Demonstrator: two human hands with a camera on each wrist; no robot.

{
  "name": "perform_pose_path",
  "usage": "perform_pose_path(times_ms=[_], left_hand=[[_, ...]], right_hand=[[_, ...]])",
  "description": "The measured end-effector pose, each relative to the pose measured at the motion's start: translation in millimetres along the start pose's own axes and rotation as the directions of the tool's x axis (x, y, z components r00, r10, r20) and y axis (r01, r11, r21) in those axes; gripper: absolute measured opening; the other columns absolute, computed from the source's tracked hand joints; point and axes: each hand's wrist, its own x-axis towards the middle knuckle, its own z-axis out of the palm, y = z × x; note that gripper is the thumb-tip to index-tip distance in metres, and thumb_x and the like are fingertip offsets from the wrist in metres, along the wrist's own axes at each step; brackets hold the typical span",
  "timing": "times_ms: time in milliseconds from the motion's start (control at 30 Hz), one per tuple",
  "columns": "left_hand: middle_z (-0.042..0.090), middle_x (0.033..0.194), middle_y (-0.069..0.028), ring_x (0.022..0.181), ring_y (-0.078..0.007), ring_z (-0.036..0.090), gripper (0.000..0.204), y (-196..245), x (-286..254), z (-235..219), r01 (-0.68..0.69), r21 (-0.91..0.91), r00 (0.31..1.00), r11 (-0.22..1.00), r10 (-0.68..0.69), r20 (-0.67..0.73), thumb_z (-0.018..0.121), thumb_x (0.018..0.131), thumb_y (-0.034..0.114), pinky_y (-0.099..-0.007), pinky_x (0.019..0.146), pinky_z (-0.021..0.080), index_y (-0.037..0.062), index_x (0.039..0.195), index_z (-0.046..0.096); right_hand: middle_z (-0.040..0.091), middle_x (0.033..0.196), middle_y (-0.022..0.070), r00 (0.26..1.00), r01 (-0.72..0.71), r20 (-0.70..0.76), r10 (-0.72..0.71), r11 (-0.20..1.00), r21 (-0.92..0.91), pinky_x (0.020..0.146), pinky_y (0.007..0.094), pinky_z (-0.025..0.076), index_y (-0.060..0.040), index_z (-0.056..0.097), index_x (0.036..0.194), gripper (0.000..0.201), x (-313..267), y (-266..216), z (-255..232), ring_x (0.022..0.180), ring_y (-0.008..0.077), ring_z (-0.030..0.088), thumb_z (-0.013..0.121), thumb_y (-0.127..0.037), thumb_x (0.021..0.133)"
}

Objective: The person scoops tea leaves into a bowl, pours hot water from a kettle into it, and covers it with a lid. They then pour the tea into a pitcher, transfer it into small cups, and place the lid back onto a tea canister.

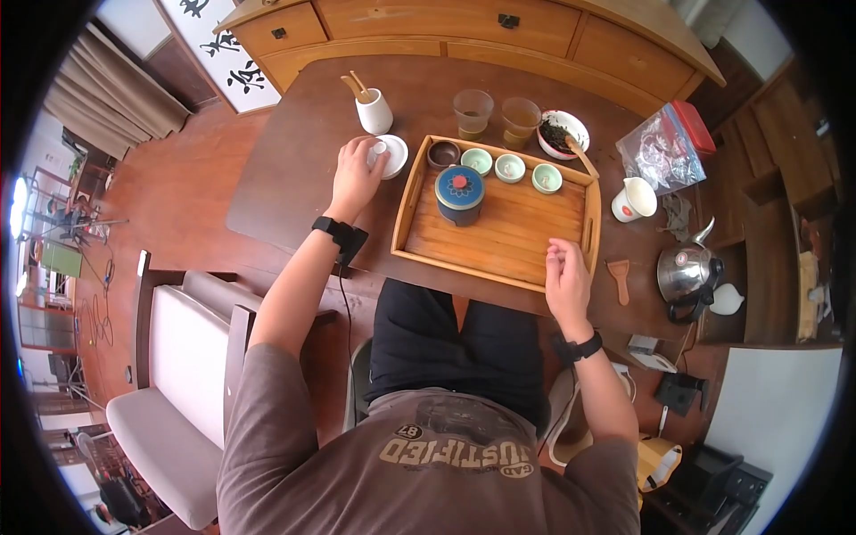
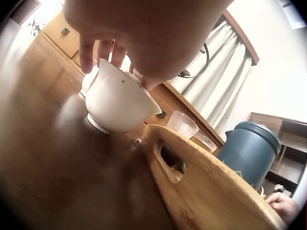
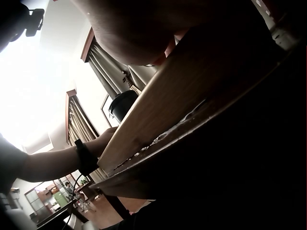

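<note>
My left hand (image 1: 355,178) reaches over a white lidded bowl (image 1: 395,159), thumb and fingers around the knob of its lid (image 1: 381,149). From the left wrist, the hand (image 2: 139,38) covers the top of a white bowl (image 2: 115,103) with a flared, pointed rim. My right hand (image 1: 568,281) holds nothing, its fingers loosely bent over the right edge of the wooden tray (image 1: 406,201); the right wrist view shows that hand (image 3: 139,28) darkly above the tray side (image 3: 148,105). A blue canister (image 1: 459,203) stands upright inside the tray.
Along the tray's back sit a dark cup (image 1: 443,155) and several green cups (image 1: 509,168). Behind are two clear glasses (image 1: 473,111), a bowl of leaves (image 1: 571,125) and a white tool holder (image 1: 374,114). A white pitcher (image 1: 631,203) and kettle (image 1: 685,270) stand right.
</note>
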Motion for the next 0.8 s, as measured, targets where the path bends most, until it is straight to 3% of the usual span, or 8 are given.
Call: perform_pose_path(times_ms=[467,600,667,733,800], left_hand=[[0.073,0.128,-0.0174,0.124,-0.0397,0.064,0.035,-8.0,4.0,3.8,-0.096,0.074,0.995,0.993,0.098,-0.03,0.072,0.1,0.027,-0.05,0.107,0.051,0.0003,0.123,0.073],[0.073,0.128,-0.0171,0.124,-0.0396,0.064,0.039,-7.7,2.7,4.3,-0.104,0.073,0.994,0.992,0.106,-0.018,0.073,0.1,0.025,-0.0496,0.108,0.05,0.0016,0.131,0.068],[0.071,0.13,-0.018,0.127,-0.0409,0.062,0.04,-4.8,1.7,2.4,-0.062,0.032,0.998,0.998,0.061,0.015,0.073,0.1,0.023,-0.0508,0.11,0.049,0.0028,0.134,0.066],[0.068,0.135,-0.0199,0.13,-0.0423,0.059,0.039,-0.4,-0.1,0.1,-0.06,0.025,0.997,0.998,0.061,-0.037,0.072,0.101,0.024,-0.0523,0.112,0.046,0.0032,0.134,0.064],[0.065,0.139,-0.0209,0.133,-0.0431,0.057,0.039,14.1,-5.8,-7.8,-0.117,0.025,0.989,0.993,0.119,-0.083,0.071,0.102,0.021,-0.0527,0.114,0.043,0.0033,0.136,0.063]], right_hand=[[0.071,0.103,0.0121,0.998,0.043,-0.054,-0.043,0.999,-0.013,0.08,0.0418,0.057,-0.0045,0.065,0.122,0.021,0.2,0.6,1.5,0.093,0.0314,0.072,0.062,-0.004,0.101],[0.071,0.103,0.0111,0.995,0.073,-0.06,-0.074,0.997,-0.008,0.079,0.0431,0.058,-0.0051,0.064,0.122,0.022,0.6,3.0,1.6,0.092,0.0313,0.073,0.064,-0.004,0.1],[0.071,0.103,0.0103,0.997,0.056,-0.05,-0.055,0.998,0.021,0.079,0.0432,0.058,-0.0056,0.065,0.123,0.023,-0.2,5.1,3.0,0.092,0.0308,0.073,0.065,-0.004,0.1],[0.072,0.103,0.01,0.996,0.06,-0.063,-0.06,0.998,0.003,0.079,0.0428,0.058,-0.0055,0.065,0.123,0.022,-0.9,7.5,3.5,0.091,0.0301,0.072,0.065,-0.006,0.101],[0.072,0.103,0.0099,0.996,0.065,-0.055,-0.065,0.998,-0.002,0.078,0.0424,0.058,-0.0052,0.065,0.123,0.021,-0.7,6.9,3.2,0.09,0.0295,0.072,0.065,-0.008,0.102]])
